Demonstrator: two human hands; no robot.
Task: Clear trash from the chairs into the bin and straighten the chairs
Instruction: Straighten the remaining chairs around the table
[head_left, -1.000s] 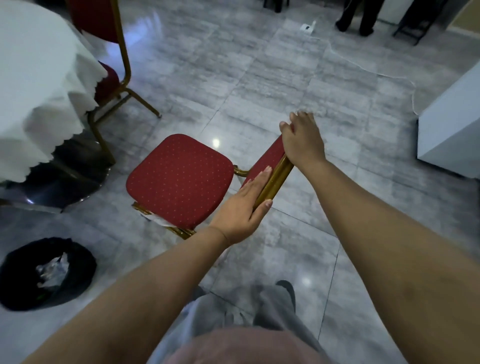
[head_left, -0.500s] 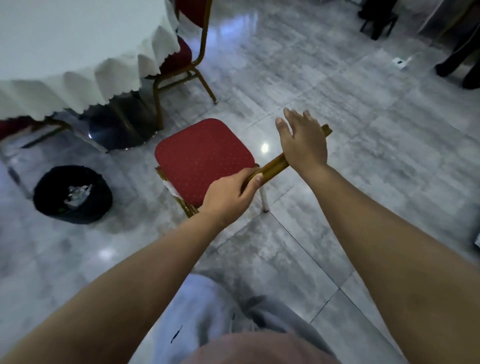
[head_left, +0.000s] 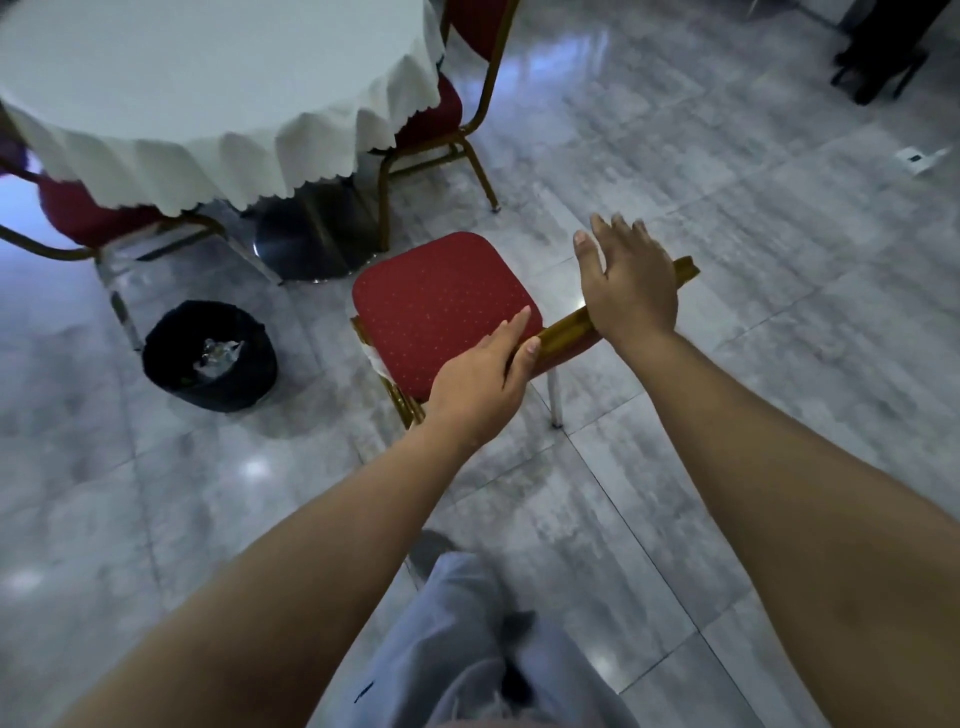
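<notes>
Chair (head_left: 441, 306) now sits closer to the white-clothed table (head_left: 208, 93), seat facing it. My left hand (head_left: 483, 384) is wrapped on the gold top rail; my right hand (head_left: 628, 291) rests flat, fingers spread, farther along. Black bin (head_left: 210, 356) stands left.

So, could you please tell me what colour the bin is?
The bin is black, seen in the head view.

Bare forearms, no sleeves, no watch or rings. Left hand (head_left: 480, 384), right hand (head_left: 631, 291): short nails. Light grey trousers (head_left: 467, 649), small dark mark at thigh. Dark shoe (head_left: 431, 551).
</notes>
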